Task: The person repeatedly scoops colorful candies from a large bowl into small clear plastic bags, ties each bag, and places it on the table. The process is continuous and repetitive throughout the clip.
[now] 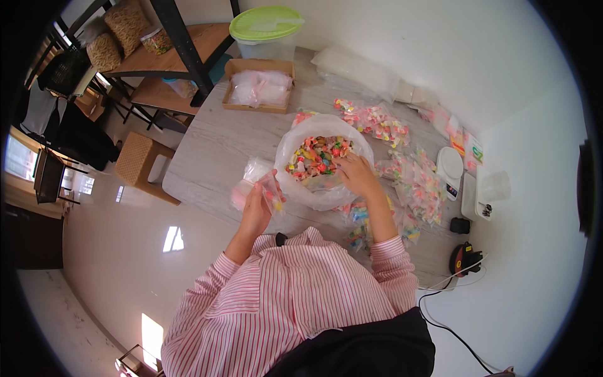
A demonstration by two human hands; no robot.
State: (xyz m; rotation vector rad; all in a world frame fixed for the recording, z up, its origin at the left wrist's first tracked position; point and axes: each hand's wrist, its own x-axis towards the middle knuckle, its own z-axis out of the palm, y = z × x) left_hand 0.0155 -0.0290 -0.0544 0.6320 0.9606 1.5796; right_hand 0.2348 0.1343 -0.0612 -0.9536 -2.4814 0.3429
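A large, clear plastic bag (297, 133) stands with its mouth rolled wide, full of wrapped candies (313, 155) in many colours. My right hand (354, 173) reaches into the bag's right side, fingers on the candies; whether it grips one cannot be made out. To the left of the bag, my left hand (258, 203) holds a small clear plastic bag (271, 192) with a few bright pieces at its bottom. More small bags (255, 170) lie beside or behind that hand, partly hidden by it.
Filled candy bags (419, 186) lie right of the large bag, others (377, 123) behind it. A cardboard box (256, 107) holds empty bags near a green-lidded tub (266, 28). At right are a kitchen scale (450, 165), a white tray (483, 188) and a cable reel (464, 260).
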